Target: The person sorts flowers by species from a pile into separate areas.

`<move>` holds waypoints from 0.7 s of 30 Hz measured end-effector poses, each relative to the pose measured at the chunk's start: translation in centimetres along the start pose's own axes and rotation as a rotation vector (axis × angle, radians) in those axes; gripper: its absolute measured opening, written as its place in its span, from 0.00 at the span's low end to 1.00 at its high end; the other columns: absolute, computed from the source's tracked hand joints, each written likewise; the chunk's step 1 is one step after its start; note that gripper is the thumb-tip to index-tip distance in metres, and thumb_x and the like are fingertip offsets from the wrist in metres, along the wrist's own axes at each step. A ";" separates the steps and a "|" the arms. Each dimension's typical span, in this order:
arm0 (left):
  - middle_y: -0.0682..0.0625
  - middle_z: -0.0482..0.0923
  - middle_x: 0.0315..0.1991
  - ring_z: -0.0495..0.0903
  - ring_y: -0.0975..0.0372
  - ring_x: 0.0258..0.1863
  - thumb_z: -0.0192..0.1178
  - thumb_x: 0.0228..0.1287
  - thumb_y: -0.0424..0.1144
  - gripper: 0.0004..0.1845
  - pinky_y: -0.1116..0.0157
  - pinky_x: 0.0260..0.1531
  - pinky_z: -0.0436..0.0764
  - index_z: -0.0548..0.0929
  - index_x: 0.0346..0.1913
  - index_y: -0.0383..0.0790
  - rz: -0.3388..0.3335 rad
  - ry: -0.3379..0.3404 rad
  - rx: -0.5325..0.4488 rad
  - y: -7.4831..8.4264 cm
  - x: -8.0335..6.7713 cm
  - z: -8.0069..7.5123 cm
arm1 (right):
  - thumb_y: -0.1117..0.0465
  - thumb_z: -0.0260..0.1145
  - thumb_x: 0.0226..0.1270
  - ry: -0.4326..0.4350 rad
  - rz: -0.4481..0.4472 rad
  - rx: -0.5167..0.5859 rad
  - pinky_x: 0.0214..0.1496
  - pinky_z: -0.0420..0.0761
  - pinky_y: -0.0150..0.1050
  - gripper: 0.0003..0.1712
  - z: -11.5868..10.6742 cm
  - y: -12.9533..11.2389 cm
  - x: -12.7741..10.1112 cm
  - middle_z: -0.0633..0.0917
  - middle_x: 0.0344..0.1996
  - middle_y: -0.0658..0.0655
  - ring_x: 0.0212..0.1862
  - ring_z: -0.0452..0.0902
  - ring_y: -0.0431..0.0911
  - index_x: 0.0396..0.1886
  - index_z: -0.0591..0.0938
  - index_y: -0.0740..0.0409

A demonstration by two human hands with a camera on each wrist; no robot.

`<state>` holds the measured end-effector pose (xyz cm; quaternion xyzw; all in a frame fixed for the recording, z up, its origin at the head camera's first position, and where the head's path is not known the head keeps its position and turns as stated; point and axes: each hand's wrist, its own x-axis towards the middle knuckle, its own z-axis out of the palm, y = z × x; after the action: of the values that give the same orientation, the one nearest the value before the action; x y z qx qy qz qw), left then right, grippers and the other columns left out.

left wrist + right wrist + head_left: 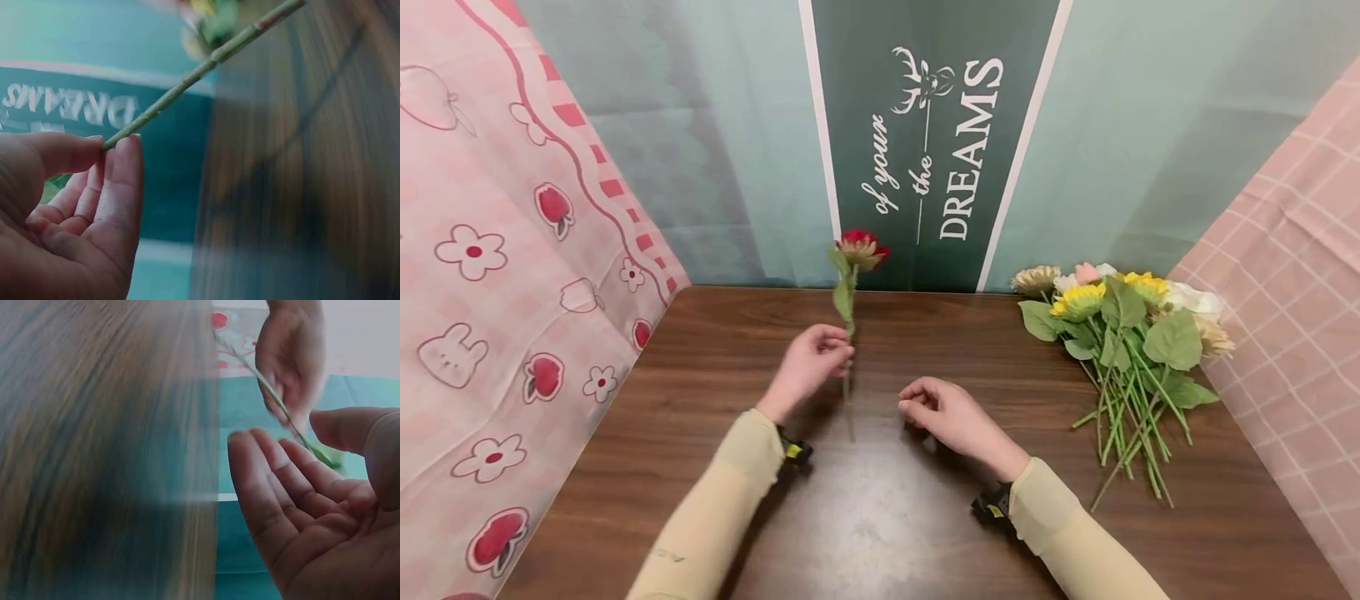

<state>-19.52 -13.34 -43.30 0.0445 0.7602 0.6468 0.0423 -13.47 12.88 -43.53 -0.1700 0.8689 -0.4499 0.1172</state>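
A single red flower (861,250) with a long green stem stands upright above the table in the head view. My left hand (814,360) pinches its stem (181,87) between thumb and fingertips, with the lower stem hanging free below. To the right, my right hand (951,414) hovers over the table with nothing in it. In the right wrist view its fingers (250,469) are loosely bent and the thumb stands apart from them. The red bloom is out of sight in the left wrist view.
A pile of flowers (1123,325), yellow, white, pink and beige, lies at the table's right side, stems toward the front. The brown wooden table (737,325) meets a green cloth backdrop (700,167). Patterned pink cloths (550,292) hang at the left and right.
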 end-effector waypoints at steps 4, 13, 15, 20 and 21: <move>0.33 0.83 0.47 0.86 0.55 0.36 0.58 0.72 0.29 0.16 0.59 0.38 0.88 0.76 0.58 0.23 -0.065 0.009 0.237 -0.7 -0.1 -7.3 | 0.48 0.67 0.74 0.030 -0.058 -0.193 0.53 0.82 0.45 0.18 -0.3 -0.3 0.0 0.86 0.45 0.45 0.47 0.82 0.42 0.54 0.85 0.52; 0.36 0.82 0.39 0.82 0.61 0.27 0.56 0.71 0.30 0.16 0.62 0.30 0.84 0.75 0.55 0.19 -0.209 0.014 0.610 -2.2 -0.2 -18.7 | 0.38 0.60 0.76 -0.066 -0.332 -0.606 0.79 0.55 0.52 0.40 1.2 -2.0 2.4 0.67 0.76 0.58 0.79 0.55 0.55 0.78 0.68 0.53; 0.38 0.83 0.36 0.81 0.61 0.25 0.55 0.70 0.30 0.15 0.62 0.30 0.82 0.76 0.53 0.19 -0.219 0.016 0.688 -2.3 -0.3 -19.8 | 0.37 0.59 0.76 -0.087 -0.352 -0.644 0.80 0.50 0.52 0.41 1.8 -2.3 2.8 0.64 0.78 0.58 0.80 0.51 0.56 0.80 0.65 0.52; 0.38 0.82 0.33 0.81 0.52 0.30 0.56 0.67 0.31 0.14 0.54 0.35 0.79 0.79 0.49 0.23 -0.204 0.052 0.876 -2.6 -0.4 -20.8 | 0.36 0.58 0.76 -0.108 -0.332 -0.660 0.81 0.48 0.52 0.42 2.5 -2.7 2.8 0.63 0.78 0.58 0.81 0.49 0.56 0.81 0.63 0.50; 0.37 0.82 0.35 0.81 0.49 0.32 0.56 0.66 0.32 0.14 0.51 0.36 0.79 0.80 0.49 0.24 -0.197 0.063 0.905 -2.7 -0.4 -20.8 | 0.36 0.58 0.76 -0.114 -0.323 -0.661 0.81 0.47 0.51 0.42 2.5 -2.6 2.8 0.63 0.78 0.58 0.81 0.48 0.55 0.81 0.63 0.50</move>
<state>-21.70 -34.23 -42.68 -0.0336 0.9676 0.2439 0.0570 -14.62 8.51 -42.92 -0.3582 0.9213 -0.1478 0.0316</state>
